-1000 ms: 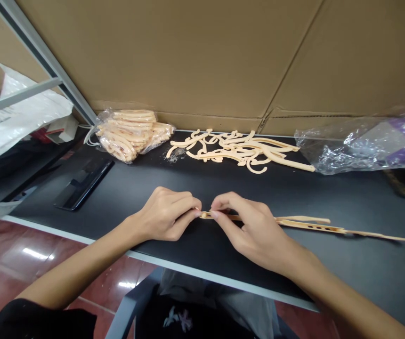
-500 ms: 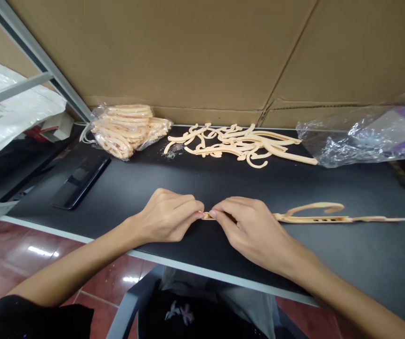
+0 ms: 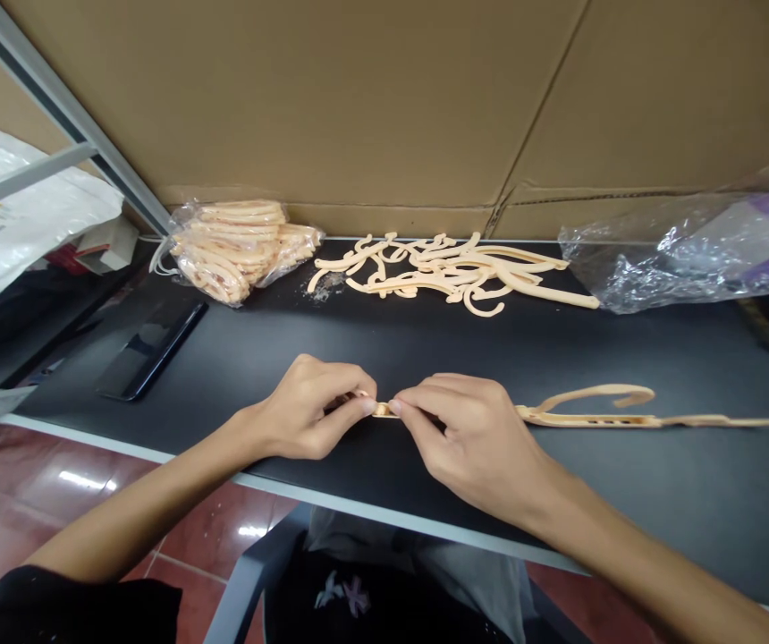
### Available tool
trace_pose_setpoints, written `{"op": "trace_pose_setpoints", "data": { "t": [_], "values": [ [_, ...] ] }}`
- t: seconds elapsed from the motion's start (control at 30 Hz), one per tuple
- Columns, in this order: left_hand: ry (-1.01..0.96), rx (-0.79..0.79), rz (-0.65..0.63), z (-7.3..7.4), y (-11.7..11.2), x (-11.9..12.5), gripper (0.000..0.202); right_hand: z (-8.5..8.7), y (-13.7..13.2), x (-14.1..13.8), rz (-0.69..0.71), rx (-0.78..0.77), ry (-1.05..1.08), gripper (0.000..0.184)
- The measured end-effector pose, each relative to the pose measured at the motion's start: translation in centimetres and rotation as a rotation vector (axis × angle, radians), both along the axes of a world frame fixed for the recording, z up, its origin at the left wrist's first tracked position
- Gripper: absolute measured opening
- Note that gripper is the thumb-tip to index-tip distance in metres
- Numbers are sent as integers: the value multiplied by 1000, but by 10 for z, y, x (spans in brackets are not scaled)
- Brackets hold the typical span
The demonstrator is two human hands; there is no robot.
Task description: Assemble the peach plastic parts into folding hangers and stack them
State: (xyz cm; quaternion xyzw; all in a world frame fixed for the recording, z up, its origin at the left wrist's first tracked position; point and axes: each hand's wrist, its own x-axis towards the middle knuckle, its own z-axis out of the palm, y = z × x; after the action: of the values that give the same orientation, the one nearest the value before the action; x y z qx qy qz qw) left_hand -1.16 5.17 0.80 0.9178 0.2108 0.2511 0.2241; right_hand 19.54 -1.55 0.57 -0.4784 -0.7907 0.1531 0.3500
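Note:
A long, thin peach plastic hanger (image 3: 599, 415) lies flat on the black table (image 3: 425, 349), its hook curling up near the middle and its far arm running off to the right. My left hand (image 3: 310, 410) and my right hand (image 3: 471, 438) meet at the hanger's left tip, both closed in a pinch on it. The fingertips of the two hands almost touch. Part of the hanger's left arm is hidden under my right hand.
A loose heap of peach hanger parts (image 3: 452, 273) lies at the back, with a clear bag of the same parts (image 3: 237, 246) to its left. A dark phone (image 3: 153, 347) lies on the left. Crumpled clear plastic (image 3: 686, 255) sits at the back right. A cardboard wall (image 3: 384, 107) stands behind.
The hanger has turned so its hook now rises from the table. Both hands stay pinched on the left tip, my left fingers shifting slightly.

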Motion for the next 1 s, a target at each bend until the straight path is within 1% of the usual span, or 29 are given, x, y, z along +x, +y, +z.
{"op": "trace_pose_setpoints", "data": {
  "t": [0.07, 0.13, 0.2, 0.23, 0.27, 0.3, 0.33, 0.37, 0.43, 0.5, 0.53, 0.6, 0.7, 0.77, 0.87, 0.93, 1.0],
  "values": [
    [-24, -27, -4, 1, -1, 0, 14, 0, 0, 1, 10, -13, 10, 34],
    [-79, -5, -38, 1, -6, 2, 12, 0, 2, 3, -21, -71, 19, 33],
    [-129, 29, -117, 2, -14, 4, 10, 1, 4, 7, -83, -143, 36, 31],
    [-131, 55, -171, 2, -18, 6, 9, 3, 6, 9, -113, -174, 52, 31],
    [-129, 95, -199, 3, -21, 7, 9, 4, 7, 11, -132, -195, 72, 29],
    [-113, 111, -197, 3, -24, 8, 9, 5, 8, 12, -134, -213, 92, 29],
    [-109, 88, -194, 3, -24, 8, 10, 7, 9, 12, -127, -238, 111, 28],
    [-143, 46, -160, 3, -24, 8, 10, 9, 11, 12, -115, -262, 122, 28],
    [-155, -42, -48, 2, -20, 7, 11, 11, 13, 12, -98, -318, 118, 28],
    [-162, -117, 35, 0, -16, 5, 19, 12, 14, 12, -101, -355, 111, 28],
    [-167, -137, 56, -2, -14, 5, 23, 12, 15, 12, -105, -364, 112, 28],
    [-188, -141, 80, -7, -12, 5, 24, 12, 16, 14, -107, -372, 129, 28],
    [-232, -126, 141, -13, -12, 7, 17, 11, 16, 15, -105, -381, 142, 27],
    [-256, -136, 186, -14, -12, 8, 15, 10, 15, 15, -99, -378, 137, 27],
    [-256, -171, 221, -9, -10, 8, 11, 11, 16, 14, -90, -353, 130, 26],
    [-237, -214, 243, -1, -6, 8, 9, 11, 16, 13, -90, -335, 125, 26],
    [-205, -301, 264, 9, 1, 9, 15, 11, 17, 13, -93, -319, 112, 26]
  ]
}}
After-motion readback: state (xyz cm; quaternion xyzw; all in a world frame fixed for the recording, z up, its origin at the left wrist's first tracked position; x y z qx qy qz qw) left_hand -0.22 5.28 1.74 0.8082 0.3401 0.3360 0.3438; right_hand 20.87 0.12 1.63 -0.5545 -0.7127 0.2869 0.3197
